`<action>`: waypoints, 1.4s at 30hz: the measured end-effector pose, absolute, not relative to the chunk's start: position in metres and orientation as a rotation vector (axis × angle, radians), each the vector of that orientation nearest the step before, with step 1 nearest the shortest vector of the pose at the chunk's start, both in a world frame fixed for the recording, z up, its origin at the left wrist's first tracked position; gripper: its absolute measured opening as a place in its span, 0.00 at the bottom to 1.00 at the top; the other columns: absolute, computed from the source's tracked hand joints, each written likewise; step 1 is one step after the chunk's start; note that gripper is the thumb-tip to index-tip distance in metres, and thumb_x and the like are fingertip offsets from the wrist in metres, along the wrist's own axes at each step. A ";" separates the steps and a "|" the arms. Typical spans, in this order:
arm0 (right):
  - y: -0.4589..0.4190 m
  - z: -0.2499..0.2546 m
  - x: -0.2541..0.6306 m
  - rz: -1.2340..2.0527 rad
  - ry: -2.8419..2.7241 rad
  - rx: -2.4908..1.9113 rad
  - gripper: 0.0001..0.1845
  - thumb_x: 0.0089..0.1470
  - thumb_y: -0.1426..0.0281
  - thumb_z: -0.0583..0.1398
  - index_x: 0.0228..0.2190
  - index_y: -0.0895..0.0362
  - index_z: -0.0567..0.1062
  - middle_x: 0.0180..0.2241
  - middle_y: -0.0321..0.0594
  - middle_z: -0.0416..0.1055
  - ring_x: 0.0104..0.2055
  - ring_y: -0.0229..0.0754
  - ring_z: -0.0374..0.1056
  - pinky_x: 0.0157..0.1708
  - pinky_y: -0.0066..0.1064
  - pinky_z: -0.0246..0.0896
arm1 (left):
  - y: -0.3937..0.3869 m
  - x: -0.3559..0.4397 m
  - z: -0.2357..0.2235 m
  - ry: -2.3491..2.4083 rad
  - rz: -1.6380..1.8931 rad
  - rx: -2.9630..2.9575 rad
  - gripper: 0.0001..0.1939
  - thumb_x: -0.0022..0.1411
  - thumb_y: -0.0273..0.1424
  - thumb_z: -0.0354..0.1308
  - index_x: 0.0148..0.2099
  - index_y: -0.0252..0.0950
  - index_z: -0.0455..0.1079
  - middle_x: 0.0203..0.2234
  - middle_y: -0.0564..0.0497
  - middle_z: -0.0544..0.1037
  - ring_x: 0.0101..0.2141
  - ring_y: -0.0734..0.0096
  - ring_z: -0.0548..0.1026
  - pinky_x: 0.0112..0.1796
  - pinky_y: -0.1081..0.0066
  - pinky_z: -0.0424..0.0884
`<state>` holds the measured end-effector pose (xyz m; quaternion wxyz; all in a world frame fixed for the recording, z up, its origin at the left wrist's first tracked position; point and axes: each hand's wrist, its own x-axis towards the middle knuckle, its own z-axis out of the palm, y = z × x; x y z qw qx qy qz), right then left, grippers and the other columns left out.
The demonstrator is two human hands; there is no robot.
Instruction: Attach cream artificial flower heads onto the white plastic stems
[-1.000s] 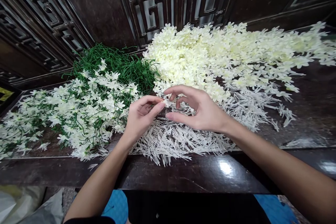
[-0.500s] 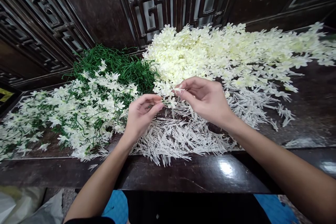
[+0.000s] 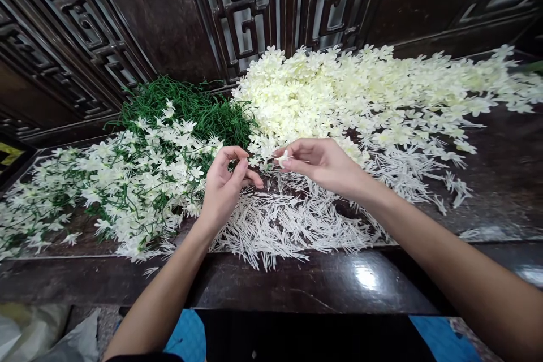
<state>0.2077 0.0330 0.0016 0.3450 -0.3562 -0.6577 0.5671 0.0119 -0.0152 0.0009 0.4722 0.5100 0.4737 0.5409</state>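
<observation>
Between the thumb and fingertips of my right hand (image 3: 328, 164) is a small white artificial flower (image 3: 283, 159), its petals pointing left. My left hand (image 3: 224, 184) is beside it, thumb and index fingertip pressed together and other fingers curving right; whatever is pinched there is too small to make out. The hands are a short way apart. Beneath and in front of them lie loose white stamens (image 3: 292, 223). Behind my right hand is a heap of creamy white petal pieces (image 3: 360, 90). Left of my left hand are white flowers on green stems (image 3: 144, 186).
Bare green plastic stems (image 3: 182, 103) are heaped at the back, against a dark carved wooden panel (image 3: 250, 5). Everything lies on a dark wooden bench (image 3: 331, 283) with a glossy front edge. Pale bags (image 3: 34, 328) are at the lower left.
My right hand has moved slightly down, and the white flower now shows more clearly in its fingertips. The left hand has turned upward, its lower fingers now showing below the thumb.
</observation>
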 end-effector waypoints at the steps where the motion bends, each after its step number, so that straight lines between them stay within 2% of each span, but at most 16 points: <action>1: 0.032 0.001 0.207 1.544 -1.697 -0.884 0.09 0.49 0.66 0.67 0.29 0.57 0.75 0.34 0.40 0.76 0.37 0.43 0.74 0.45 0.45 0.71 | -0.015 0.012 0.000 1.144 1.326 1.249 0.03 0.62 0.27 0.55 0.38 0.40 0.64 0.35 0.52 0.67 0.23 0.80 0.75 0.28 0.74 0.78; 5: 0.028 -0.002 0.204 1.677 -1.680 -0.807 0.08 0.50 0.67 0.67 0.32 0.56 0.75 0.33 0.40 0.77 0.37 0.42 0.75 0.45 0.44 0.71 | -0.016 0.011 -0.002 1.115 1.268 1.293 0.04 0.63 0.26 0.54 0.37 0.38 0.70 0.29 0.51 0.71 0.28 0.74 0.76 0.34 0.70 0.79; 9: 0.027 -0.003 0.204 1.664 -1.673 -0.787 0.08 0.50 0.67 0.67 0.32 0.56 0.75 0.33 0.39 0.77 0.37 0.41 0.75 0.44 0.43 0.71 | -0.017 0.013 -0.001 1.161 1.201 1.421 0.06 0.60 0.26 0.58 0.38 0.36 0.76 0.38 0.46 0.73 0.32 0.73 0.77 0.37 0.68 0.79; 13: 0.027 -0.001 0.203 1.669 -1.665 -0.756 0.08 0.50 0.68 0.67 0.32 0.57 0.75 0.31 0.37 0.77 0.35 0.40 0.75 0.43 0.40 0.72 | -0.017 0.013 0.000 1.219 1.146 1.581 0.08 0.56 0.27 0.64 0.40 0.38 0.77 0.39 0.46 0.74 0.36 0.70 0.75 0.36 0.68 0.79; 19: 0.027 0.002 0.203 1.703 -1.610 -0.770 0.08 0.49 0.69 0.68 0.31 0.58 0.74 0.28 0.38 0.77 0.31 0.40 0.75 0.38 0.37 0.73 | -0.016 0.010 -0.005 1.288 1.179 1.905 0.03 0.55 0.27 0.67 0.34 0.39 0.78 0.34 0.48 0.76 0.37 0.67 0.75 0.37 0.65 0.76; 24: 0.028 0.006 0.205 1.685 -1.597 -0.777 0.09 0.49 0.69 0.68 0.31 0.58 0.74 0.28 0.38 0.78 0.30 0.40 0.76 0.35 0.36 0.74 | -0.017 0.010 -0.006 1.402 1.253 2.184 0.01 0.57 0.29 0.65 0.33 0.39 0.77 0.47 0.46 0.71 0.50 0.59 0.70 0.46 0.56 0.73; 26: 0.029 0.007 0.206 1.651 -1.609 -0.790 0.08 0.50 0.69 0.67 0.31 0.58 0.74 0.28 0.39 0.78 0.29 0.39 0.75 0.35 0.36 0.74 | -0.018 0.010 -0.004 1.401 1.290 2.211 0.01 0.59 0.28 0.63 0.34 0.38 0.76 0.49 0.46 0.71 0.53 0.59 0.68 0.48 0.56 0.72; 29: 0.030 0.009 0.208 1.565 -1.639 -0.830 0.06 0.52 0.69 0.65 0.30 0.57 0.74 0.30 0.41 0.78 0.28 0.39 0.74 0.31 0.36 0.74 | -0.019 0.011 -0.002 1.351 1.288 2.154 0.03 0.62 0.26 0.59 0.36 0.37 0.74 0.41 0.47 0.77 0.45 0.65 0.75 0.45 0.60 0.74; 31: 0.030 0.010 0.210 1.480 -1.670 -0.857 0.04 0.53 0.70 0.64 0.31 0.57 0.74 0.29 0.40 0.77 0.28 0.39 0.73 0.30 0.36 0.73 | -0.020 0.011 -0.002 1.326 1.256 2.050 0.04 0.64 0.25 0.56 0.38 0.36 0.72 0.33 0.48 0.79 0.36 0.69 0.77 0.38 0.65 0.76; 34: 0.028 0.011 0.212 1.359 -1.756 -0.874 0.02 0.54 0.71 0.63 0.31 0.56 0.74 0.28 0.39 0.75 0.28 0.39 0.72 0.29 0.36 0.72 | -0.020 0.013 -0.005 1.240 1.234 1.877 0.04 0.66 0.25 0.53 0.41 0.36 0.69 0.27 0.51 0.78 0.26 0.75 0.76 0.27 0.72 0.75; 37: 0.026 0.011 0.212 1.312 -1.857 -0.859 0.04 0.55 0.67 0.63 0.32 0.56 0.74 0.28 0.39 0.72 0.27 0.38 0.69 0.25 0.34 0.69 | -0.020 0.014 -0.006 1.192 1.241 1.801 0.05 0.66 0.24 0.52 0.40 0.36 0.68 0.27 0.52 0.77 0.22 0.79 0.73 0.22 0.76 0.72; 42: 0.023 0.010 0.209 1.305 -1.915 -0.809 0.08 0.56 0.64 0.62 0.32 0.56 0.73 0.27 0.37 0.69 0.24 0.35 0.62 0.20 0.31 0.61 | -0.021 0.014 -0.005 1.226 1.224 1.777 0.05 0.66 0.25 0.51 0.40 0.35 0.68 0.25 0.52 0.76 0.19 0.82 0.70 0.22 0.77 0.69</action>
